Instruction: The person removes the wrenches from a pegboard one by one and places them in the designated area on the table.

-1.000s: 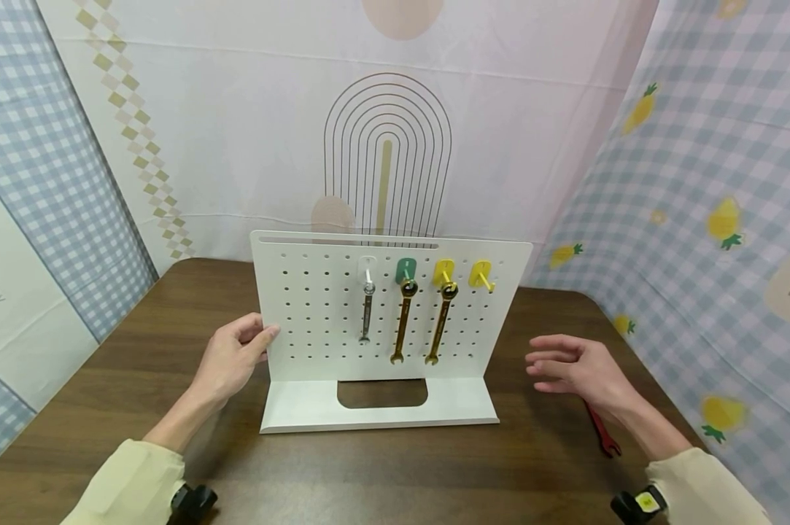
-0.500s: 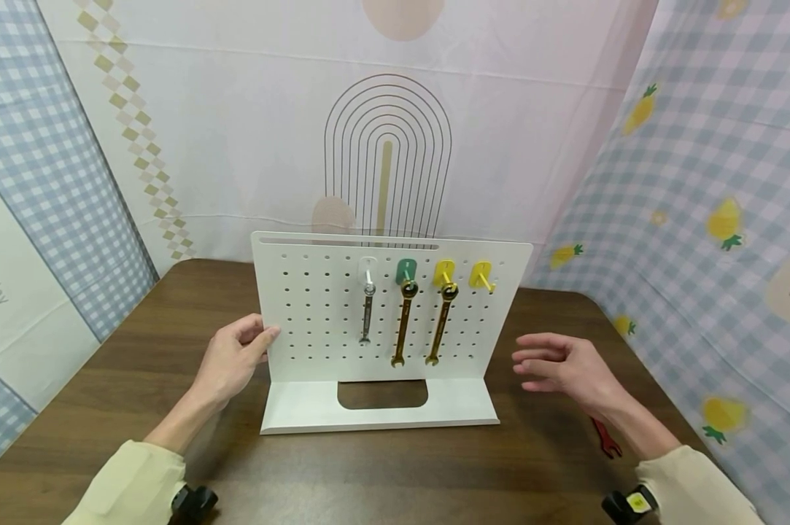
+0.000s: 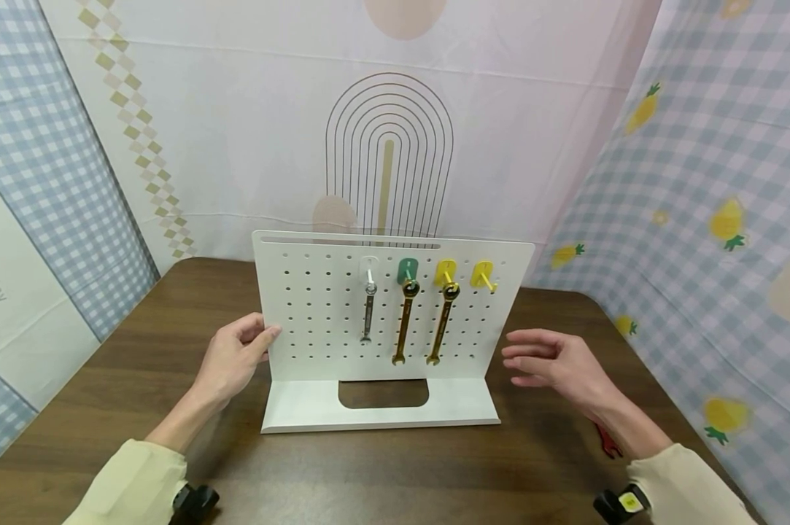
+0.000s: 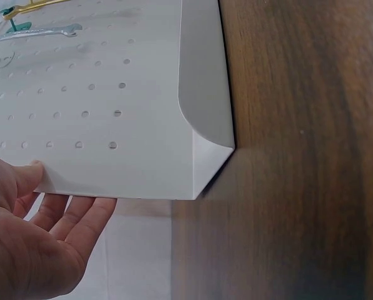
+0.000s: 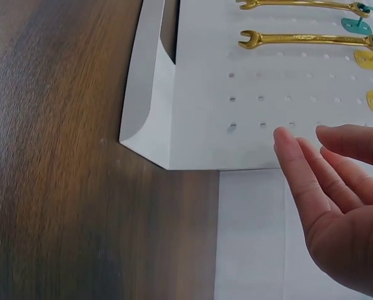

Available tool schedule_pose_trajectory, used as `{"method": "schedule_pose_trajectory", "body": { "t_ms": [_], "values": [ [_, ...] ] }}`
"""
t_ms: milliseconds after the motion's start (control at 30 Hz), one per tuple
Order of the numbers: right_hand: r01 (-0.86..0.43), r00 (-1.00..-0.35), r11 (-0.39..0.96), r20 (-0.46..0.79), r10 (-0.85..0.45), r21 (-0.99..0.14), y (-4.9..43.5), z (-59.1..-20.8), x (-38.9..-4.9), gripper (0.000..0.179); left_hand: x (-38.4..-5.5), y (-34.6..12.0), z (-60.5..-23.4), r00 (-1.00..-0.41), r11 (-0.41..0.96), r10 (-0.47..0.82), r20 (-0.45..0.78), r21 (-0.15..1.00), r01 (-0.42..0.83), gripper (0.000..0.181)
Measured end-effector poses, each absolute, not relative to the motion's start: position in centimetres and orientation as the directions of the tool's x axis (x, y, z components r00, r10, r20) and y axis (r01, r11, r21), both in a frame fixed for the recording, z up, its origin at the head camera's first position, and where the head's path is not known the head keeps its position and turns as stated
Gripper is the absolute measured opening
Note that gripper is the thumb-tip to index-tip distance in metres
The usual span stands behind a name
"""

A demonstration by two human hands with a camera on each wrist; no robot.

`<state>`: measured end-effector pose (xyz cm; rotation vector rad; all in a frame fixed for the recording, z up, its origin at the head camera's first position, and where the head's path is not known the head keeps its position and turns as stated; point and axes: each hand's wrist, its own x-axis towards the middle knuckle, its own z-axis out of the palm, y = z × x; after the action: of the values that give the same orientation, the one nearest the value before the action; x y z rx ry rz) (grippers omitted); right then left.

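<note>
On the brown table [image 3: 342,481], white pegboard [image 3: 329,368] stands; three wrenches [image 3: 404,326] hang from its hooks [image 3: 408,271]. Left hand [image 3: 233,357] pinches the board's left edge, thumb in front, fingers behind. Right hand [image 3: 559,361] just beside right edge, fingers loosely extended, contact unclear. Red tool [image 3: 608,441] partly hidden by right forearm [image 3: 636,424].

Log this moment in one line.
left hand: holds pegboard edge; right hand: empty, near opposite edge; gold wrenches: two hung; rightmost yellow hook: bare
</note>
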<state>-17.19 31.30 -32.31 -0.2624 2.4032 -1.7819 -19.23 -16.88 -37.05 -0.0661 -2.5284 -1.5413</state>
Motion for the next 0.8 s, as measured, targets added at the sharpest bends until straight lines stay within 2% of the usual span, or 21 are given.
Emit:
{"method": "schedule_pose_trajectory", "body": {
  "t_ms": [800],
  "values": [
    [-0.089,-0.965,0.245,0.022,-0.261,-0.965,28.7,-31.8,-17.4,0.054,-19.1,-17.0,-37.1,-0.983,0.459,-0.039,0.181,0.877,0.143,0.021]
  ]
}}
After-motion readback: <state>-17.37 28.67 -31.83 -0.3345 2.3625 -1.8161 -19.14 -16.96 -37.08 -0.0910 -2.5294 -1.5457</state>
